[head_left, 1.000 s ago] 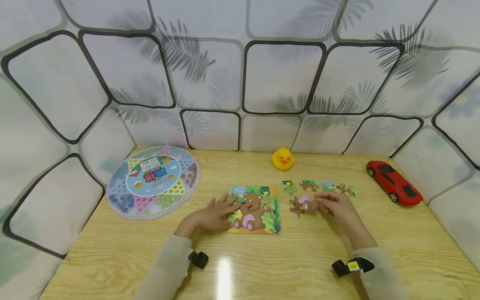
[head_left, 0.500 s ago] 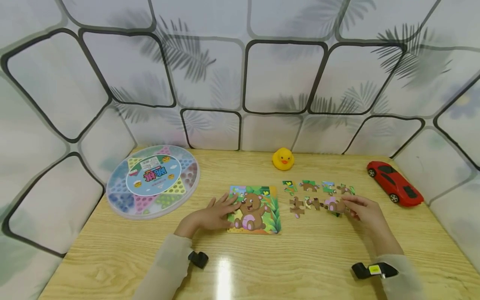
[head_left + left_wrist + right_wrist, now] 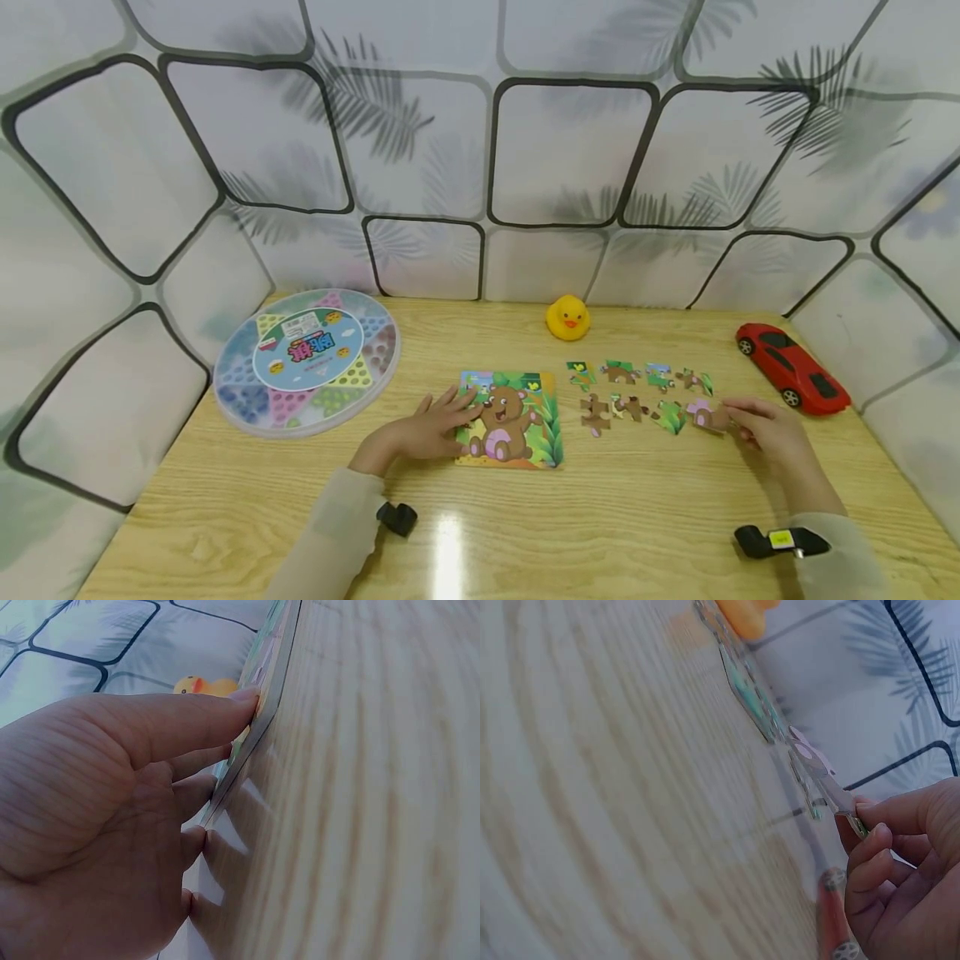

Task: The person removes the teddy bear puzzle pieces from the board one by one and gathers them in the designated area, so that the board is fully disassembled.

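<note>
My left hand [image 3: 423, 429] lies with spread fingers over the left edge of a flat bear jigsaw board [image 3: 510, 433]. In the left wrist view its thumb [image 3: 187, 724] reaches over the board's edge, and the fingertips meet the table. My right hand [image 3: 776, 433] pinches a brown and purple puzzle piece [image 3: 703, 414] between thumb and fingers at the right end of the lower row of pieces. The right wrist view shows this piece [image 3: 817, 772] tilted above the tabletop. Beside it lies a green and brown piece [image 3: 670, 417], then a bear-face piece [image 3: 628, 407] and a brown piece [image 3: 596, 414].
Several more puzzle pieces [image 3: 619, 372] form an upper row behind. A yellow rubber duck [image 3: 567, 318] stands near the back wall. To the right sits a red toy car [image 3: 791, 368]; to the left lies a round Chinese checkers set [image 3: 307, 362].
My right hand has moved right along the lower row with the brown and purple piece, uncovering the bear-face piece and the green and brown piece. My left hand has stayed in place.
</note>
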`<state>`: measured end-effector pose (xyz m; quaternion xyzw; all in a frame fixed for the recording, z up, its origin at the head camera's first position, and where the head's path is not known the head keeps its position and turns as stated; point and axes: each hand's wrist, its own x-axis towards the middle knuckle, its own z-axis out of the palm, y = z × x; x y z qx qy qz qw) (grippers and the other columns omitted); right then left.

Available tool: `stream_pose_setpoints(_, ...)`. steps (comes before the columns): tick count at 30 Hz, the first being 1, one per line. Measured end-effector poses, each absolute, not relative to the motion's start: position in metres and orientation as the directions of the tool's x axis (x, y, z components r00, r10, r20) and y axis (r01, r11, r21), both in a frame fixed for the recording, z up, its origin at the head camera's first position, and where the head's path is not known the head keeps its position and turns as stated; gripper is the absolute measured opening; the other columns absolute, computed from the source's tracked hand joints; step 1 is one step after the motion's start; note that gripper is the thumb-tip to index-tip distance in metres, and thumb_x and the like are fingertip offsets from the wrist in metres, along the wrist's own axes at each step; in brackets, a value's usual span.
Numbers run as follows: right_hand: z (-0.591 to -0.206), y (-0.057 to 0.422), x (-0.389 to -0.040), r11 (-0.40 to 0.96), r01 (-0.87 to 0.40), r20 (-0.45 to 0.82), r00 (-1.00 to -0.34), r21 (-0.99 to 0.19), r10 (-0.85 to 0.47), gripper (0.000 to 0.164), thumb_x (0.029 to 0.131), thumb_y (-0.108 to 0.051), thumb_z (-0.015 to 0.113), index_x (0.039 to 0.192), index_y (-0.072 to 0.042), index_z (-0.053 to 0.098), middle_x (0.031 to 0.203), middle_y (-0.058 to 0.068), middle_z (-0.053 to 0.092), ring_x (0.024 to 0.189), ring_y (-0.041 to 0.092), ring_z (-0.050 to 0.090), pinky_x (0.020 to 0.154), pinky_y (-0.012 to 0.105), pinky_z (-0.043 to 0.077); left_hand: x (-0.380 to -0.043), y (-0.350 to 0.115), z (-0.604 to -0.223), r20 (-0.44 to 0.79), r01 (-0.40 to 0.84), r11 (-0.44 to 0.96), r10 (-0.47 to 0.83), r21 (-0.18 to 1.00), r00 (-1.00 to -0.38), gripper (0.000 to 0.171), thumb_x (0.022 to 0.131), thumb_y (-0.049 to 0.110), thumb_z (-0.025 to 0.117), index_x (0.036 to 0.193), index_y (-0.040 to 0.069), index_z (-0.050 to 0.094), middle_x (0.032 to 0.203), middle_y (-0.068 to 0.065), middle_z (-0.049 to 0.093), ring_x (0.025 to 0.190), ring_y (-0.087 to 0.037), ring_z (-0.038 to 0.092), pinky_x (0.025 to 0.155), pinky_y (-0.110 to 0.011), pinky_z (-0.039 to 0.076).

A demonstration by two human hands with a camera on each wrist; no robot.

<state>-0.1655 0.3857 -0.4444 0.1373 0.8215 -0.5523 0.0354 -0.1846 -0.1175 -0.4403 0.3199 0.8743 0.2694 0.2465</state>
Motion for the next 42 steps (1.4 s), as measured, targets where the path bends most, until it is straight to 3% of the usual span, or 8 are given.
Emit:
stream_pose_setpoints(8,-0.447,0.394,-0.165,0.369,0.283,-0.215,-0.953,-0.885,0.214,0.040,0.093,-0.016,0.060,0.071,-0.048,0.065,0.072,-0.023,0.057,0.058,0.001,0.050,0.050,0.020,0.043,-0.184,-0.117,-0.439,-0.266,0.421,0.655,0.688,0.628,-0.675,0.065,0.095,0.024,0.058,0.149,0.008,0.026,0.159,-0.010,0.002,0.143,-0.033,-0.010,0.110,-0.058,-0.010)
stream_pose_setpoints(26,-0.450,0.393,-0.165,0.427,0.280,-0.188,-0.951,-0.860,0.245,0.037,0.091,-0.016,0.062,0.070,-0.047,0.061,0.064,-0.013,0.056,0.056,0.002,0.048,0.048,0.021,0.043,-0.182,-0.117,-0.434,-0.264,0.427,0.653,0.692,0.625,-0.672,0.065,0.095,0.023,0.057,0.149,0.006,0.026,0.158,-0.012,0.002,0.143,-0.034,-0.010,0.109,-0.059,-0.009)
stream_pose_setpoints(34,-0.446,0.391,-0.162,0.393,0.276,-0.199,-0.954,-0.877,0.224,0.030,0.092,-0.022,0.063,0.074,-0.047,0.063,0.065,-0.013,0.055,0.059,0.002,0.050,0.051,0.021,0.044,-0.181,-0.116,-0.434,-0.258,0.430,0.652,0.692,0.625,-0.674,0.065,0.095,0.022,0.057,0.149,0.006,0.026,0.158,-0.013,0.003,0.143,-0.035,-0.010,0.109,-0.059,-0.009)
stream_pose_setpoints(42,-0.435,0.383,-0.165,0.302,0.212,-0.177,-0.974,-0.929,0.142,0.023,0.092,-0.019,0.063,0.085,-0.040,0.070,0.073,-0.015,0.059,0.062,0.004,0.053,0.055,0.021,0.047,-0.182,-0.117,-0.437,-0.254,0.430,0.652,0.691,0.624,-0.677,0.065,0.095,0.023,0.058,0.149,0.007,0.026,0.158,-0.012,0.003,0.143,-0.034,-0.010,0.109,-0.059,-0.009)
